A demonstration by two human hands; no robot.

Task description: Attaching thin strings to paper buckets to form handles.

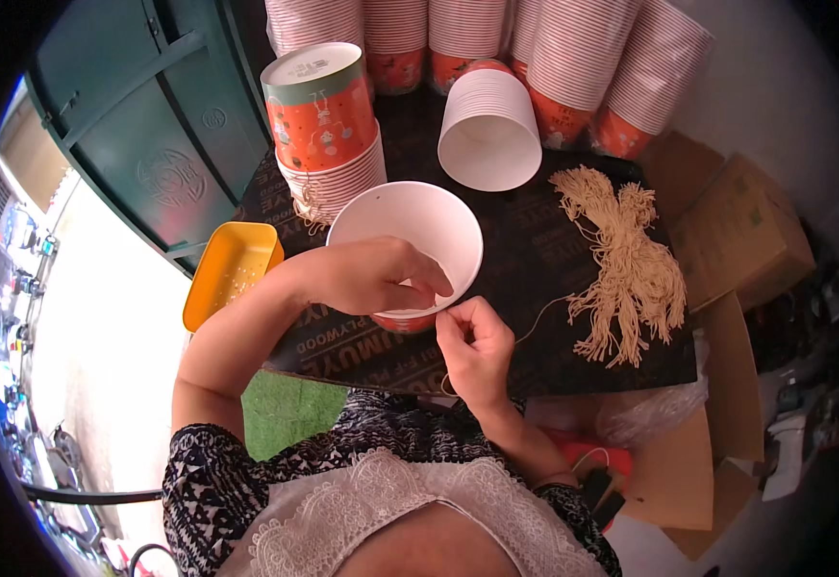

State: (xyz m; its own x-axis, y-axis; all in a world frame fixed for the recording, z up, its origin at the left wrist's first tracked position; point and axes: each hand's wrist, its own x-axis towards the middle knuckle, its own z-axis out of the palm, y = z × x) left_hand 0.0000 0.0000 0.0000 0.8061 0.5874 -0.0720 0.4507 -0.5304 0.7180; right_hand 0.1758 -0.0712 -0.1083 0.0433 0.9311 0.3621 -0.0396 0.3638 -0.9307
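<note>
Paper bucket (405,207): sitting mouth-up on the dark plywood tabletop (535,240).
Left hand (366,274): reaching over the rim into the bucket; I cannot tell whether its grip is grasping anything.
Right hand (477,351): pinching thumb against forefinger at the rim's outside, contents hidden.
Beige cord (542,317): trailing from the cord bundle (621,269) toward the right hand.

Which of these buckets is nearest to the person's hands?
The open-topped bucket: the left hand is partly inside it, the right hand is at its rim; the other buckets are stacked behind.
</note>
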